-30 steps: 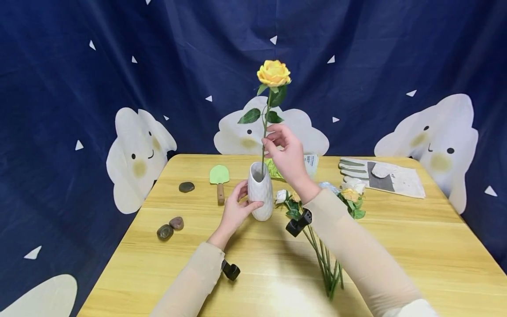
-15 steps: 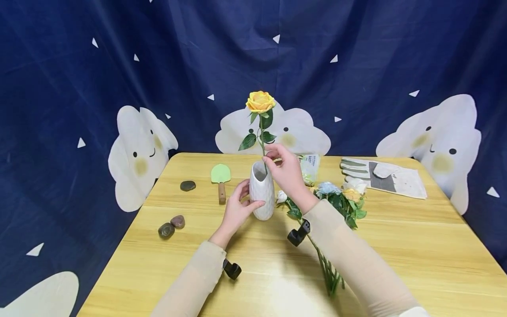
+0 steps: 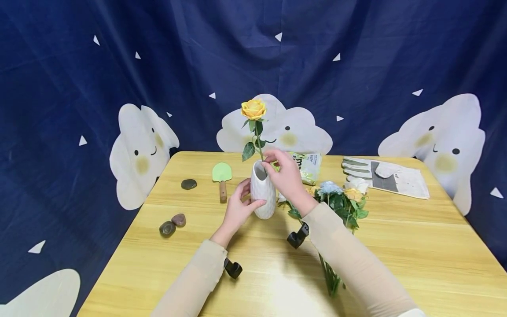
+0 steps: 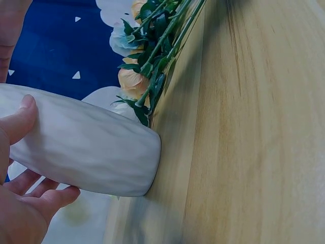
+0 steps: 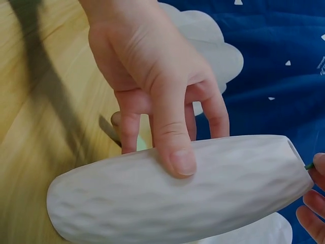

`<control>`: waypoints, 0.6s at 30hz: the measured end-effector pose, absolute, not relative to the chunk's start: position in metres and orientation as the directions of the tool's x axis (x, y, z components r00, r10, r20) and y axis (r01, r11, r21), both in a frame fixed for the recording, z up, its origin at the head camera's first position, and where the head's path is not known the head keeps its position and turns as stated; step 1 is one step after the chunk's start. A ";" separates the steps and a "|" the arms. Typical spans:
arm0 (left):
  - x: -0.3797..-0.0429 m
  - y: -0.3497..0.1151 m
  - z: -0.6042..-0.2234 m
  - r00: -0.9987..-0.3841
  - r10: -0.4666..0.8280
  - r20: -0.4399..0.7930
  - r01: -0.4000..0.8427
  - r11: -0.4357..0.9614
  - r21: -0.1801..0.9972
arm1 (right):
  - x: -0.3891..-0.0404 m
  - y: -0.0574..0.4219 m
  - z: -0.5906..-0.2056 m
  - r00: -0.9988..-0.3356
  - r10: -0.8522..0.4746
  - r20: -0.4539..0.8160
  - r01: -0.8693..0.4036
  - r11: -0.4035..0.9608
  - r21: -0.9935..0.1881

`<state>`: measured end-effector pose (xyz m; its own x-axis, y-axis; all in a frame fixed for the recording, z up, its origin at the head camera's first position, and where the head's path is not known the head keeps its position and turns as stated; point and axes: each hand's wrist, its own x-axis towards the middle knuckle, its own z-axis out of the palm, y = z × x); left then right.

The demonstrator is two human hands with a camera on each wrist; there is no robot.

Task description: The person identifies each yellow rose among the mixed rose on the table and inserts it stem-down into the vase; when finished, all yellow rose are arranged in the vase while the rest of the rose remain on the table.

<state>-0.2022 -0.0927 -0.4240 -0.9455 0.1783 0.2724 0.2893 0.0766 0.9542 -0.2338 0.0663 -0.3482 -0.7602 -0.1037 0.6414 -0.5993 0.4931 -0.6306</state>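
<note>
A white textured vase (image 3: 263, 198) stands upright on the wooden table, its notched mouth facing up. My left hand (image 3: 239, 210) grips its left side, thumb across the front and fingers behind, as the right wrist view also shows on the vase (image 5: 177, 198). Just over the rim, my right hand (image 3: 286, 175) pinches the green stem of a yellow rose (image 3: 253, 109). The lower stem goes down into the vase mouth, where it is hidden. The bloom rises above the hands, leaning a little left.
Right of the vase lie several loose flowers (image 3: 336, 200), partly behind my right sleeve. A packet (image 3: 309, 166) and work gloves (image 3: 384, 176) lie farther back. On the left are a small green trowel (image 3: 222, 172) and dark stones (image 3: 167, 229).
My right hand has come down toward the vase rim, lowering the yellow rose deeper into it. The bloom has dropped and shifted left. My left hand keeps its hold on the vase.
</note>
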 end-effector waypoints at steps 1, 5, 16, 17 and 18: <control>-0.202 -0.093 -0.424 -0.946 0.177 0.273 0.290 0.078 0.954 | -0.234 0.067 -0.349 -0.761 -0.116 0.638 -0.600 0.501 -0.624; -0.202 -0.092 -0.424 -0.941 0.180 0.286 0.304 0.081 0.949 | -0.228 0.072 -0.350 -0.762 -0.147 0.631 -0.607 0.504 -0.615; -0.202 -0.092 -0.426 -0.931 0.179 0.318 0.336 0.086 0.938 | -0.204 0.104 -0.364 -0.791 -0.114 0.602 -0.575 0.476 -0.666; -0.201 -0.092 -0.426 -0.930 0.180 0.320 0.338 0.079 0.938 | -0.202 0.108 -0.366 -0.799 -0.115 0.591 -0.568 0.470 -0.676; -0.201 -0.092 -0.426 -0.929 0.180 0.324 0.342 0.076 0.937 | -0.200 0.111 -0.367 -0.804 -0.112 0.584 -0.561 0.470 -0.682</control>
